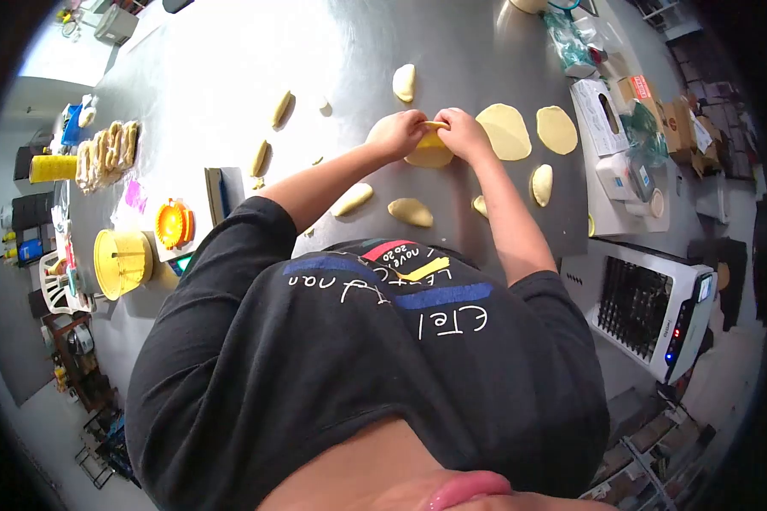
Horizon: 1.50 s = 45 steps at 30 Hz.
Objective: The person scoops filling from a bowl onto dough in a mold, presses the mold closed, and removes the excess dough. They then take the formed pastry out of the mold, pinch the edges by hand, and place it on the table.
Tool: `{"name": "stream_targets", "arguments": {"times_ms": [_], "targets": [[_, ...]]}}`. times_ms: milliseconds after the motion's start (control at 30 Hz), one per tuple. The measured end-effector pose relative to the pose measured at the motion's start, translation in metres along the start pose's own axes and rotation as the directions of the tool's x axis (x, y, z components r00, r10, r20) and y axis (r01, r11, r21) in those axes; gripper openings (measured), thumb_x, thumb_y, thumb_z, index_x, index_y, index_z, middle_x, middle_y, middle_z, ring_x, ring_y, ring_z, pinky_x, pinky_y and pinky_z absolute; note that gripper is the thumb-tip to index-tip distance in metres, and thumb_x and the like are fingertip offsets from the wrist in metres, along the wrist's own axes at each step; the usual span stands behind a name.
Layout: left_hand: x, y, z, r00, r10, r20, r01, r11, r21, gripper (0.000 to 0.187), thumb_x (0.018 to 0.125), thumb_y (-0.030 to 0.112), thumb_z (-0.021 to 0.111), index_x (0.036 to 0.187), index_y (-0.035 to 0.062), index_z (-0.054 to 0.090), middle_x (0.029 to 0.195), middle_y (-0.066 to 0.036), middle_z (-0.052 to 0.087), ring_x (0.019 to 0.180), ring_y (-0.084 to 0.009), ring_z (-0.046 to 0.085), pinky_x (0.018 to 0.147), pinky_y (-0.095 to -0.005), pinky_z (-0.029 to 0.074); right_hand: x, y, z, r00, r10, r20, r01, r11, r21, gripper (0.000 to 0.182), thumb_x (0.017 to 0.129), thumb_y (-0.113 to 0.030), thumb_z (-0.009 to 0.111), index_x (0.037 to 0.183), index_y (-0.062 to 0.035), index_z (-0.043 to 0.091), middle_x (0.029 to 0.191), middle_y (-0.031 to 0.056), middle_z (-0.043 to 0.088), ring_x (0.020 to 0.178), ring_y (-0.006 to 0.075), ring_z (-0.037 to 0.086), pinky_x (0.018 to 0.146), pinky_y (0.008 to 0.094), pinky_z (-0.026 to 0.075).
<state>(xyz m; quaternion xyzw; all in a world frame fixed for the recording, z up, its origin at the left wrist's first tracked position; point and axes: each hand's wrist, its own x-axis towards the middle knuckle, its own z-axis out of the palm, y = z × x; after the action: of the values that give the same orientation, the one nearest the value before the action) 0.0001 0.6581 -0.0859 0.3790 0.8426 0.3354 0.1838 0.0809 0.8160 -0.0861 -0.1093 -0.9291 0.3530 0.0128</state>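
My left hand and my right hand meet over a round dough disc on the metal table. Fingers of both hands pinch its far edge, which is lifted and partly folded towards me. A deeper yellow patch shows on the disc under the fold; I cannot make out what it is. Right of my hands lie two flat dough discs, a larger one and a smaller one. Folded half-moon turnovers surround them: one beyond, one nearer me, another at left and one at right.
Narrow dough pieces lie on the steel table at left. An orange dough press, a yellow tub and bagged rolls stand further left. Boxes and an air cooler are at right.
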Motion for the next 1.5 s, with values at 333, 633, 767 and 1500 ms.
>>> {"name": "stream_targets", "arguments": {"times_ms": [333,633,767,1500], "targets": [[-0.024,0.015,-0.009,0.999,0.012,-0.048,-0.017,0.994,-0.109,0.026,0.085,0.026,0.058,0.099,0.0046,0.061,0.092,-0.016,0.065,0.086,-0.0301,0.064,0.074,-0.0381,0.050,-0.024,-0.022,-0.008,0.997,0.026,-0.071,-0.025,0.999,0.023,0.016,0.076,-0.015,0.053,0.087,-0.0064,0.059,0.095,0.0091,0.061,0.086,0.0301,0.058,0.072,0.0383,0.047],[-0.020,0.007,-0.001,0.998,-0.053,0.028,0.053,0.998,-0.023,0.028,0.085,0.022,0.057,0.107,0.0048,0.059,0.101,-0.018,0.063,0.093,-0.0315,0.061,0.081,-0.0396,0.048,-0.009,-0.007,0.007,0.999,-0.003,-0.049,-0.001,0.996,-0.088,0.021,0.079,-0.015,0.051,0.096,-0.0101,0.061,0.103,0.0095,0.060,0.095,0.0295,0.058,0.079,0.0388,0.048],[-0.028,-0.015,0.019,0.957,0.158,-0.243,-0.110,0.974,0.198,0.045,0.084,0.024,0.057,0.123,0.0054,0.047,0.129,-0.016,0.046,0.118,-0.0318,0.045,0.100,-0.0412,0.035,0.008,0.005,0.025,0.999,0.033,-0.004,-0.033,0.967,-0.254,0.039,0.080,-0.011,0.049,0.118,-0.0193,0.055,0.119,0.0080,0.055,0.108,0.0283,0.054,0.091,0.0411,0.044],[-0.038,-0.045,0.029,0.857,0.438,0.272,-0.515,0.699,0.495,0.077,0.086,0.059,0.037,0.141,0.0067,0.028,0.147,-0.007,0.029,0.138,-0.0200,0.022,0.112,-0.0485,0.010,-0.033,0.037,0.054,0.957,-0.121,-0.262,0.056,0.968,-0.245,0.052,0.076,-0.003,0.043,0.127,-0.0123,0.044,0.132,0.0097,0.046,0.127,0.0284,0.038,0.106,0.0465,0.028]]}}
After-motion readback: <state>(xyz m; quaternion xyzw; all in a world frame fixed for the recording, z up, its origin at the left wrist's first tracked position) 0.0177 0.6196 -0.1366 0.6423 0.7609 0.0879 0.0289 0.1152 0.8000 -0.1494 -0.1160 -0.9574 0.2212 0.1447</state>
